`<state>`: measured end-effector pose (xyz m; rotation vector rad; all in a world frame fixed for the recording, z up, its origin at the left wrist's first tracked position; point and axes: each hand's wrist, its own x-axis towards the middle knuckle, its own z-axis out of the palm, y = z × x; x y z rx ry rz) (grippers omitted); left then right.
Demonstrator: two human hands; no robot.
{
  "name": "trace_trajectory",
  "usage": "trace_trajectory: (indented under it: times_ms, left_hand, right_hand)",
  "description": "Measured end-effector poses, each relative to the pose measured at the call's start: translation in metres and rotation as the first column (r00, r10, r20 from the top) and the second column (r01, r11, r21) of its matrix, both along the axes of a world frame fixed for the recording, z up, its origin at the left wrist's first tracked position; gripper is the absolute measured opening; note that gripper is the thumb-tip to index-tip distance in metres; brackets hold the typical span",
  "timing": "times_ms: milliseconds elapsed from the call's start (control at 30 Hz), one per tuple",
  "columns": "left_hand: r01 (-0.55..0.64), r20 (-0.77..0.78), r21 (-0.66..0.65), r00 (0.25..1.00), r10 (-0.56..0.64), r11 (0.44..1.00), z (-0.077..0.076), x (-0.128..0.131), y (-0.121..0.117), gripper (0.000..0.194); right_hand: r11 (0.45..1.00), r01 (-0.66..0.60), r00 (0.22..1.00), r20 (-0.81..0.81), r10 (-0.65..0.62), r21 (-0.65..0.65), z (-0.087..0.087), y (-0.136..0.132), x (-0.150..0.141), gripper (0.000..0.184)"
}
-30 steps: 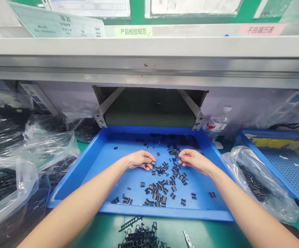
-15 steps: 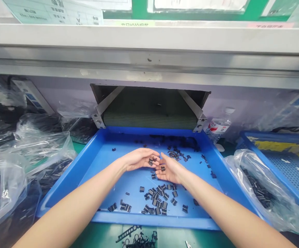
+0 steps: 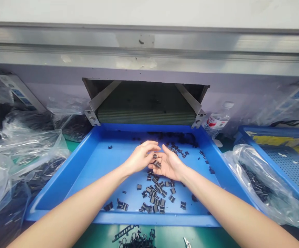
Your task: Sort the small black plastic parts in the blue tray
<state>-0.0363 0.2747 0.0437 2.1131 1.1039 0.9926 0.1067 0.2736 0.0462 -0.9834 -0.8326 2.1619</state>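
A large blue tray (image 3: pixel 87 162) lies in front of me with several small black plastic parts (image 3: pixel 156 199) scattered over its floor. Both hands hover over the tray's middle. My right hand (image 3: pixel 170 165) is turned palm up, cupped, with a few black parts (image 3: pixel 156 164) lying in it. My left hand (image 3: pixel 140 156) curls beside it, fingertips touching the right palm's parts. More black parts (image 3: pixel 177 137) lie at the tray's far edge under a conveyor mouth (image 3: pixel 145 106).
Clear plastic bags of black parts sit at the left (image 3: pixel 22 151) and right (image 3: pixel 258 182). A second blue tray (image 3: pixel 281 151) stands at the far right, a water bottle (image 3: pixel 216 122) behind. Black sprue scraps (image 3: pixel 136 237) lie on the green table by the near edge.
My hands came together from apart over the tray; the right hand turned palm up and now carries parts, with the left hand's fingers against it. The view tilted downward.
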Motion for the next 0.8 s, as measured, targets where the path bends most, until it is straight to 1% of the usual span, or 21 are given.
trace_trajectory:
  times_ms: [67,133,200,233,267,300,367,433,467,567,633,700,800]
  left_hand:
    - [-0.009,0.004,-0.045,1.000,0.009,0.999,0.001,0.002,-0.001,0.022]
    - [-0.048,0.007,-0.026,0.999,0.048,0.999,0.004,0.003,-0.003,0.018]
    - [-0.145,0.013,0.037,0.989,0.145,0.989,0.007,0.003,-0.003,0.018]
    - [-0.186,-0.014,0.058,0.982,0.187,0.981,0.007,0.002,-0.001,0.019]
    - [-0.199,-0.071,0.060,0.977,0.203,0.978,0.007,0.001,0.001,0.019]
    - [-0.183,-0.152,0.042,0.970,0.188,0.982,0.006,-0.001,0.003,0.018]
    - [-0.084,-0.325,-0.051,0.944,0.063,0.995,0.002,-0.005,0.008,0.012]
    - [0.009,-0.416,-0.150,0.906,-0.071,0.989,-0.004,-0.007,0.011,0.004]
    - [0.032,-0.432,-0.174,0.896,-0.106,0.984,-0.007,-0.007,0.011,0.002]
    - [0.073,-0.471,-0.217,0.866,-0.170,0.973,-0.012,-0.005,0.008,0.010]
    - [0.092,-0.478,-0.239,0.855,-0.200,0.967,-0.015,-0.002,0.004,0.014]
    - [0.106,-0.466,-0.264,0.856,-0.223,0.959,-0.017,0.001,0.001,0.015]
    - [0.119,-0.400,-0.305,0.884,-0.241,0.945,-0.019,0.003,0.000,0.014]
  right_hand:
    - [1.000,-0.013,0.999,0.034,0.012,0.023,0.001,-0.001,-0.001,0.054]
    - [0.998,-0.005,0.996,0.091,-0.001,0.065,0.001,0.000,-0.002,0.046]
    - [0.989,0.037,0.983,0.173,-0.061,0.142,0.002,0.003,0.000,0.032]
    - [0.979,0.065,0.969,0.220,-0.108,0.196,0.002,0.006,0.002,0.026]
    - [0.962,0.089,0.949,0.270,-0.160,0.258,0.003,0.009,0.006,0.021]
    - [0.940,0.104,0.922,0.322,-0.213,0.325,0.004,0.012,0.010,0.019]
    - [0.887,0.081,0.849,0.435,-0.300,0.454,0.006,0.019,0.019,0.020]
    - [0.841,-0.021,0.758,0.557,-0.339,0.540,0.008,0.023,0.029,0.019]
    - [0.825,-0.095,0.710,0.619,-0.336,0.557,0.009,0.024,0.032,0.016]
    - [0.785,-0.336,0.570,0.776,-0.270,0.521,0.011,0.024,0.038,0.006]
    - [0.749,-0.464,0.490,0.841,-0.228,0.473,0.011,0.022,0.037,0.007]
    - [0.709,-0.550,0.428,0.878,-0.215,0.442,0.008,0.022,0.035,0.011]
    - [0.662,-0.620,0.364,0.902,-0.234,0.422,0.001,0.023,0.030,0.012]
